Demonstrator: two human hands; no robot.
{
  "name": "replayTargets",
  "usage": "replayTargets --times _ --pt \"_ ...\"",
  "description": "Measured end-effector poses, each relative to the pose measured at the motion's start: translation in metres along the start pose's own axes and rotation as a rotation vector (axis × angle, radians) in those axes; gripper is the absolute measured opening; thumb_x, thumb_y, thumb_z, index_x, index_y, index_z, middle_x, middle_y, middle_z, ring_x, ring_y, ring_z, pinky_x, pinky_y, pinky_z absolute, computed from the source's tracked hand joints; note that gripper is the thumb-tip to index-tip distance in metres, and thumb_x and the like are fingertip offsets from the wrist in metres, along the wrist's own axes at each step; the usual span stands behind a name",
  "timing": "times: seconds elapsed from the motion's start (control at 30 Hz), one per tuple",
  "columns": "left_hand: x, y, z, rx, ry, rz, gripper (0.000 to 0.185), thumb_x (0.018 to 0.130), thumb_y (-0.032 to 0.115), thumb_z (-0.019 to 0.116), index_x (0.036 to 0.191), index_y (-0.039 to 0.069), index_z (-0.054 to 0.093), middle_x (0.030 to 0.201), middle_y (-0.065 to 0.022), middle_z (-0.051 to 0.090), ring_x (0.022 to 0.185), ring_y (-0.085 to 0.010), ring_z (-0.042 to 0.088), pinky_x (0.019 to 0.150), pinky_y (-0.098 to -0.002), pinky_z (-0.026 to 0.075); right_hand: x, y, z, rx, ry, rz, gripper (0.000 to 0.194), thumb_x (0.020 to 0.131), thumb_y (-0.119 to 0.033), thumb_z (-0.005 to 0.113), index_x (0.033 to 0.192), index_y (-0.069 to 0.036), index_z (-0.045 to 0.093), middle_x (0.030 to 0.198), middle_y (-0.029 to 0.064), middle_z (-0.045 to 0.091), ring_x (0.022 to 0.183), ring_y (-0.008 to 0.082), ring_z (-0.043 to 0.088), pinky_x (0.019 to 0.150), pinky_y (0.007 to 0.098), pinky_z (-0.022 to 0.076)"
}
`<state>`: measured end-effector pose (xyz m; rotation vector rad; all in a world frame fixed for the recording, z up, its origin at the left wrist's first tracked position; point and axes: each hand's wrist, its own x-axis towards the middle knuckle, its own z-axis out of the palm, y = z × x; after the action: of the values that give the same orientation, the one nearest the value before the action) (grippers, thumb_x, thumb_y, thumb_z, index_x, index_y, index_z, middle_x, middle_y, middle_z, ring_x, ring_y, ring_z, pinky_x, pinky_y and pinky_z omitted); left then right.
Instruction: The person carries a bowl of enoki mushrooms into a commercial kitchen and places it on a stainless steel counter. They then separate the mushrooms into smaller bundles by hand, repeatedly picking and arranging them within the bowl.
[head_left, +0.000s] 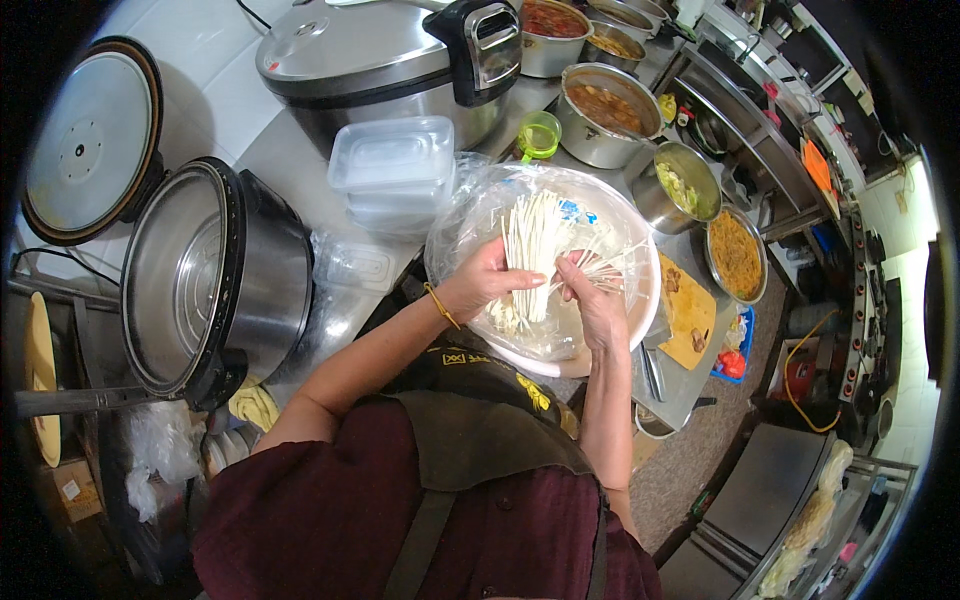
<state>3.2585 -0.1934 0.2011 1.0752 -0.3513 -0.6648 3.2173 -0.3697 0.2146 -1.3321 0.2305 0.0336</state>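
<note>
My left hand (491, 279) grips a thick bundle of white enoki mushrooms (531, 247), its thumb laid across the stems. Close beside it, my right hand (589, 296) pinches a smaller, fanned-out clump of enoki stems (600, 264) between thumb and fingers. Both hands are above a large pale round basin (646, 300). Clear plastic packaging (480, 202) with blue print lies in the basin, under and around the mushrooms. Some loose pieces show below the left bundle.
Stacked plastic containers (391, 154) stand beyond the basin, near a big rice cooker (360, 52). An open cooker (247, 277) sits at left. Pots of cooked food (604, 105) line the back right. A cutting board (686, 311) and a knife (652, 373) lie right of the basin.
</note>
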Motion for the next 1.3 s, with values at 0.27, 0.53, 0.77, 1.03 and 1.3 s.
replayTargets --times 0.27,0.53,0.77,1.03,1.3 --pt "-0.004 -0.001 0.002 -0.182 0.039 -0.005 0.043 0.086 -0.002 0.056 0.127 0.0 0.044 0.117 -0.0099 0.058 0.108 -0.0168 0.056 0.093 -0.0311 0.045 -0.009 0.003 0.004 0.128 0.065 -0.027 0.012 0.086 -0.011 0.064 0.094 -0.003 0.061 0.077 0.0049 0.064 0.059 0.009 0.052 0.055 0.0211 0.0415" --pt "-0.005 -0.003 -0.006 -0.077 0.055 0.001 0.043 0.085 -0.004 0.056 0.127 0.001 0.045 0.116 -0.0094 0.059 0.106 -0.0165 0.057 0.092 -0.0309 0.046 -0.011 -0.011 -0.019 0.155 0.021 -0.039 0.014 0.085 -0.016 0.067 0.093 -0.008 0.059 0.075 0.0017 0.059 0.068 0.009 0.055 0.055 0.0204 0.0424" --pt "-0.009 -0.007 0.003 -0.008 0.019 0.053 0.044 0.085 -0.004 0.058 0.126 0.001 0.046 0.117 -0.0078 0.059 0.105 -0.0153 0.058 0.091 -0.03 0.047 -0.008 0.001 0.008 -0.077 -0.026 -0.091 0.014 0.083 -0.016 0.069 0.088 -0.006 0.062 0.074 0.0001 0.06 0.061 0.0068 0.05 0.056 0.0211 0.0397" --pt "-0.009 -0.005 0.008 -0.153 0.044 0.027 0.041 0.085 -0.003 0.059 0.124 0.001 0.047 0.112 -0.006 0.06 0.101 -0.0126 0.058 0.087 -0.0274 0.046 -0.012 0.002 0.002 0.059 -0.02 -0.072 0.01 0.086 -0.013 0.065 0.09 -0.004 0.062 0.076 0.0038 0.063 0.061 0.0084 0.052 0.057 0.021 0.0423" --pt "-0.007 -0.007 0.002 -0.181 0.118 -0.017 0.045 0.084 -0.006 0.057 0.127 0.001 0.044 0.117 -0.0095 0.058 0.107 -0.0172 0.057 0.093 -0.033 0.047 -0.022 -0.014 -0.024 0.315 0.04 -0.052 0.009 0.088 -0.012 0.063 0.093 -0.006 0.058 0.075 0.003 0.059 0.059 0.0085 0.051 0.053 0.0202 0.0419"
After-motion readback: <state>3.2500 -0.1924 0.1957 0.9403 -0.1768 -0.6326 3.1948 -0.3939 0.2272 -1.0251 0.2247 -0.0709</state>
